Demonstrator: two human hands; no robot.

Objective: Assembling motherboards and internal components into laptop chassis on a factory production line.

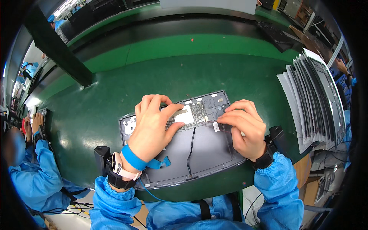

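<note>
A dark grey laptop shell point(172, 153) lies open on the green table in front of me, its inside facing up. Along its far part runs a circuit board point(197, 112) with a silver-white plate point(184, 115). My left hand point(147, 124) reaches over the shell, thumb and index finger gripping the board on either side of the plate. At the board's right end, my right hand point(245, 126) has its fingers drawn together; thin dark wires run toward the fingertips, and what they pinch is too small to make out. A black cable point(191, 149) crosses the shell.
A blue strap point(133, 158) with a cord circles my left wrist. To the right stands a stack of grey panels point(310, 99) with white sheets between. A dark post point(57, 48) rises at the left. A co-worker in blue point(36, 165) sits at the left. A dark panel point(274, 36) lies far right.
</note>
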